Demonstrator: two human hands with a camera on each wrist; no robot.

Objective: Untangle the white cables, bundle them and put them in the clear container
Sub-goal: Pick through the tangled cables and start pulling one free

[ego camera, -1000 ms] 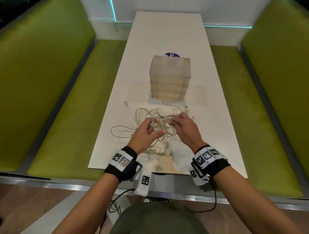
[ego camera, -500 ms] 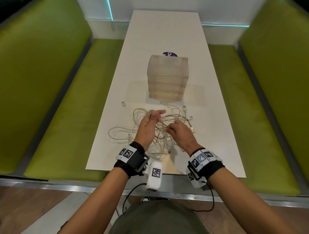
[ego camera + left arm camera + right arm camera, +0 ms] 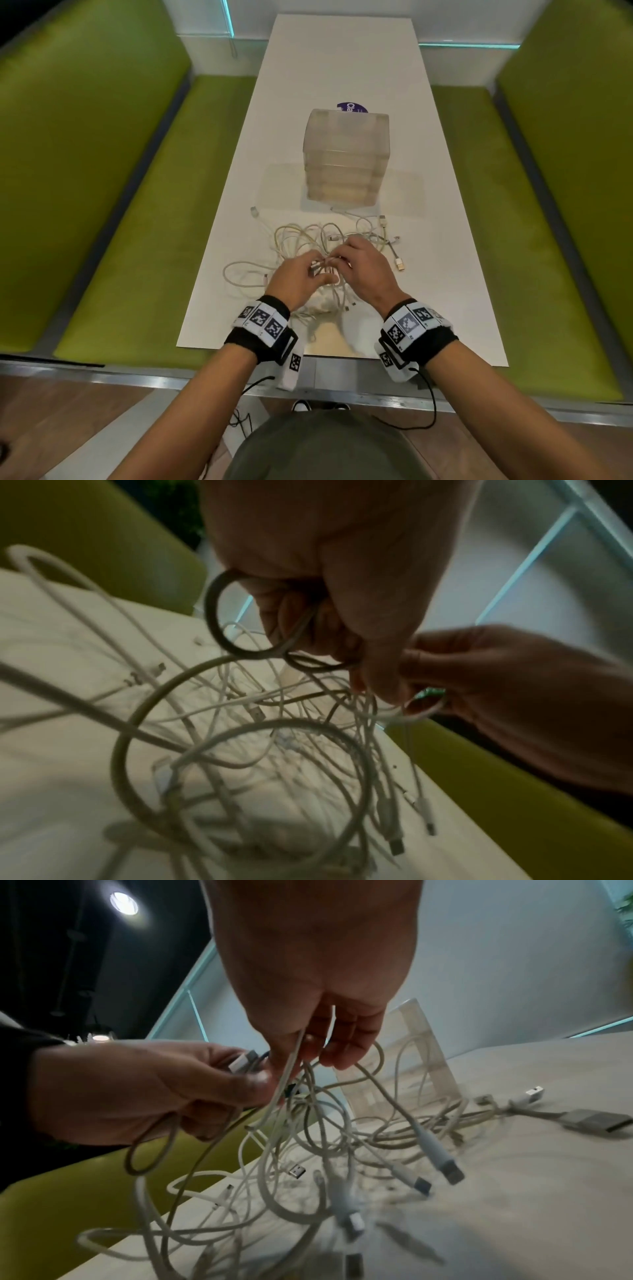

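A tangle of white cables (image 3: 301, 240) lies on the white table (image 3: 342, 61), in front of the clear container (image 3: 346, 157). Both hands meet over the middle of the tangle. My left hand (image 3: 301, 274) curls its fingers round a loop of white cable (image 3: 219, 610) and a plug end (image 3: 240, 1062). My right hand (image 3: 356, 253) pinches strands of white cable (image 3: 294, 1053) between thumb and fingertips, lifting them a little off the table. Loops and plugs (image 3: 448, 1172) hang and trail below both hands.
Green benches (image 3: 137, 205) run along both sides of the table. A purple round sticker (image 3: 352, 107) lies behind the container. A gold-tipped plug (image 3: 399, 263) lies to the right of my hands. The table's near edge (image 3: 342, 356) is just below my wrists.
Both hands drew together over the tangle's middle. My left hand, its fingers stretched out half a second ago, now curls round a cable loop; the right keeps pinching strands.
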